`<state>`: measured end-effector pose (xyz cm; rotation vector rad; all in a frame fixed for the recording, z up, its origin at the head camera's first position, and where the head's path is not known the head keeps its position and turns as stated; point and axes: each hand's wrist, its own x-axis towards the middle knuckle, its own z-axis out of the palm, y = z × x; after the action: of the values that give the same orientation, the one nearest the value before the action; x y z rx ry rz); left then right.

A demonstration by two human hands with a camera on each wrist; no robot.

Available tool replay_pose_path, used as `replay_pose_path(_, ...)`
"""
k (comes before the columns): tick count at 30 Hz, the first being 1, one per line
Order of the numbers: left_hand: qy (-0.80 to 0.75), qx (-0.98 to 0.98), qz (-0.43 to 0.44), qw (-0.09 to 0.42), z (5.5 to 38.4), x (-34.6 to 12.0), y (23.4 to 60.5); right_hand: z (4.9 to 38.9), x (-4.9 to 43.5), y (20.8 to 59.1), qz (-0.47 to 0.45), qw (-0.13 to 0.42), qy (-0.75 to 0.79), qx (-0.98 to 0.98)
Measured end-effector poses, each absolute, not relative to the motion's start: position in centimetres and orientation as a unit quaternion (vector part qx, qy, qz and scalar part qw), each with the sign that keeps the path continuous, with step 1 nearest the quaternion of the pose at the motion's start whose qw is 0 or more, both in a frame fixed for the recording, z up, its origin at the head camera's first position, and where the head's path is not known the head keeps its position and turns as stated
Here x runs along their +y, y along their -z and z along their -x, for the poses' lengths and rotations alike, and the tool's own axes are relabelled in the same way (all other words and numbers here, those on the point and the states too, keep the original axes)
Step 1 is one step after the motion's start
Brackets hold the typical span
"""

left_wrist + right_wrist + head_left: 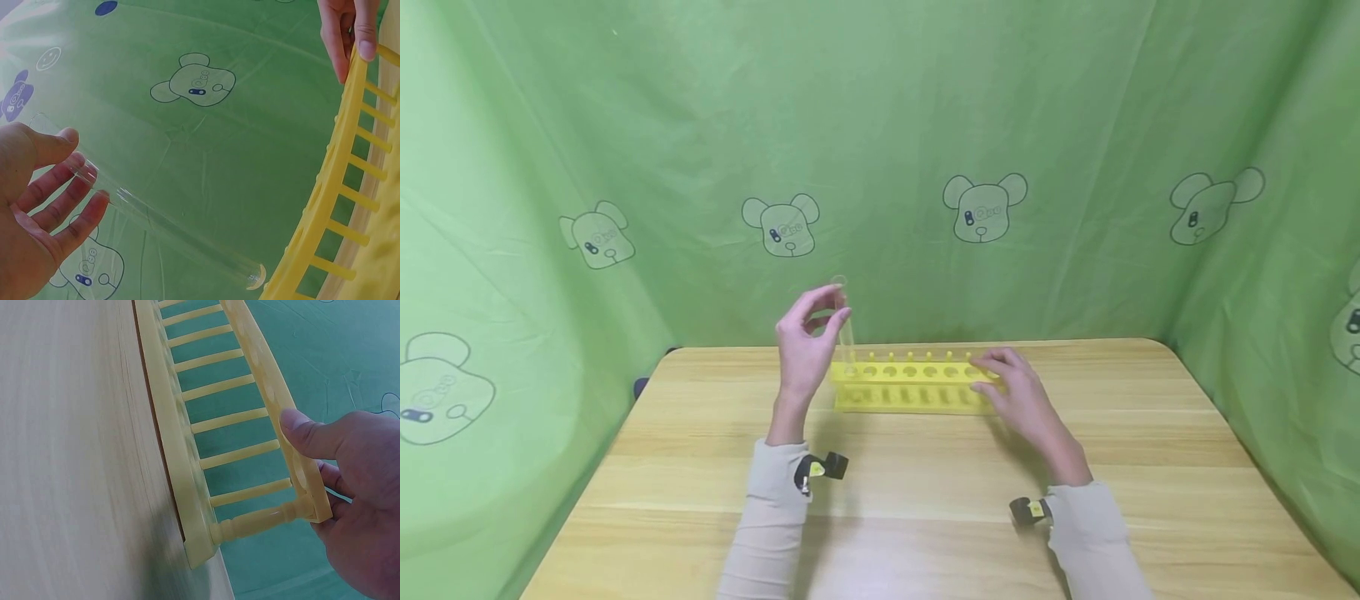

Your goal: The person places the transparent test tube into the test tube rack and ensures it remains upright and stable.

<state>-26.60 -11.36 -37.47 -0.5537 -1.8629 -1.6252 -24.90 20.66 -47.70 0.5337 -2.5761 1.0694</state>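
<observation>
While curtain fills the upper frame, a rack stands at centre.
Left hand, raised, pinches a tube; right hand grips the rack's right end.

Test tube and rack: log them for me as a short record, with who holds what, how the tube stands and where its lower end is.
Tube: clear test tube, slightly tilted
Left hand: pinches the tube near its upper end
Lower end: at the rack's left end, not inserted; contact unclear
Rack: yellow, upright on the wooden table
Right hand: grips the rack's right end
</observation>
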Motion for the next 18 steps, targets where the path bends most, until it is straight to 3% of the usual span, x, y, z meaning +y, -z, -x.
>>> replay_pose_path(18, 0.621, -0.694, 0.219, 0.293, 26.7, -10.1, 37.3, 24.9, 20.7, 47.7, -0.188, 0.153, -0.370, -0.897)
